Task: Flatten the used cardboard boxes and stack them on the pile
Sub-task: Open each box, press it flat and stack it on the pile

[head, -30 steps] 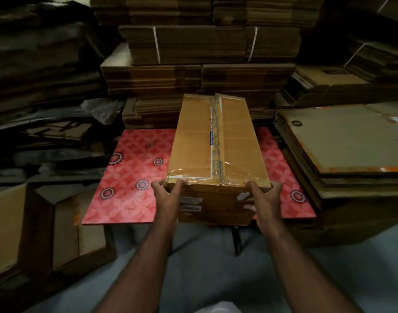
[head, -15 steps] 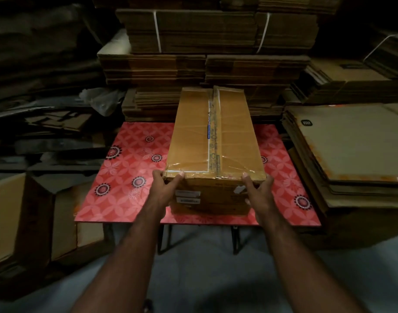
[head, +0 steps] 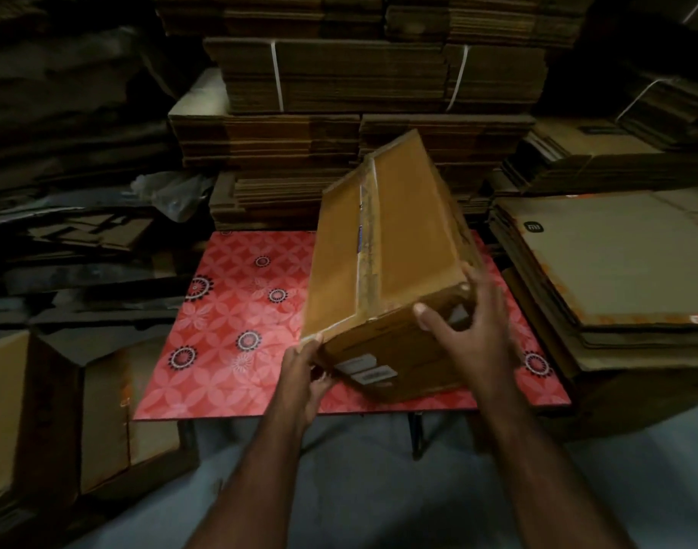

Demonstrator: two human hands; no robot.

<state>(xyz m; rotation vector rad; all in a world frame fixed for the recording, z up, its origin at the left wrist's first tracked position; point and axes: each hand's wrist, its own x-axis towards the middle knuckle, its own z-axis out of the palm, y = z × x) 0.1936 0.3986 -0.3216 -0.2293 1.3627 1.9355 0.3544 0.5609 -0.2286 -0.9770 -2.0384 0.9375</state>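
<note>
A long rectangular cardboard box point(head: 383, 247) is held tilted above the desk point(head: 236, 334), its taped top face turned toward the left and its far end raised toward the stacks behind. The box is of plain brown corrugated board, with a glossy strip of clear tape run along the centre seam and two small white labels stuck on the near end face. The near lower corner is gripped by the left hand point(head: 304, 374), with the fingers curled under the edge. The near end face and right side are clasped by the right hand point(head: 472, 330), the thumb pressed on the end panel and the fingers wrapped round the right edge. The desk is covered by a smooth red sheet printed with pale petal shapes and dark ringed rosettes. To the right, a pile of flattened boxes point(head: 616, 267) is laid in flat layers. Behind, strapped bundles of flattened board point(head: 363, 77) are stacked in ribbed tiers.
</note>
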